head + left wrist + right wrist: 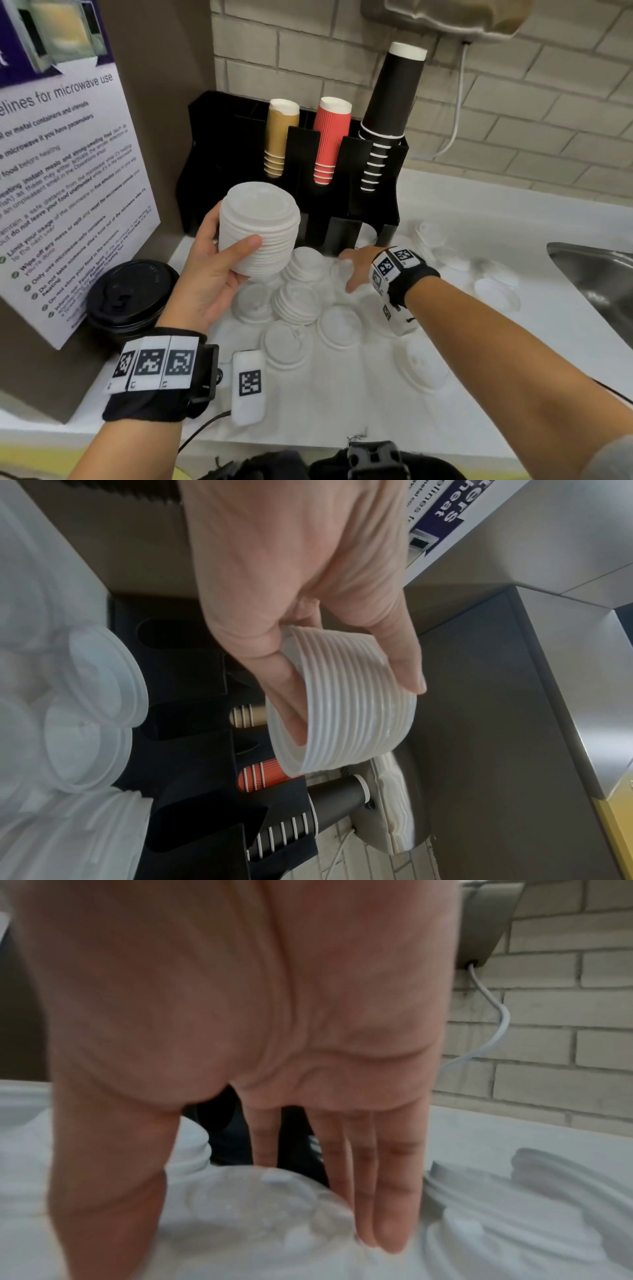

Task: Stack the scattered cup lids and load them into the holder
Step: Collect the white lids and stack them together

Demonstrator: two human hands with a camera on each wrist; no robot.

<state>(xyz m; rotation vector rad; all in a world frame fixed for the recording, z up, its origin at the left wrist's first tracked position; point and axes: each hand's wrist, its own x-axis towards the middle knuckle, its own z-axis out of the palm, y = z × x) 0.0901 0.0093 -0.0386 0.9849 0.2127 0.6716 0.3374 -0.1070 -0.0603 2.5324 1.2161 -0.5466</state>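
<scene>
**Left hand holds a lid stack; right hand spread over a clear lid**

Nearest, single white lids [286,346] lie scattered flat on the white worktop [342,411]; beside them, to the left, sits a stack of black lids [132,298] against the foot of a microwave notice [65,192]; just beyond, the left hand [209,274] is lifted above the worktop, its grip clamped on a tall stack of white lids [258,228], thumb across the front, fingers curled round the far side; the left wrist view shows the fingers [284,710] reaching under the bottom lid of that stack [352,702]; two shorter white stacks [301,291] rest on the worktop below and to the right of it; the right hand [358,270] is lowered over a clear lid [342,270], its grip apart, fingers [383,1191] straight with tips down at the lid's [246,1210] edge; more clear lids [496,291] lie further right, near a steel sink [596,274]; behind stands the black holder [373,192], carrying tan cups [279,137], red cups [329,140] and black cups [387,120]; a brick wall [513,102] closes the back.
</scene>
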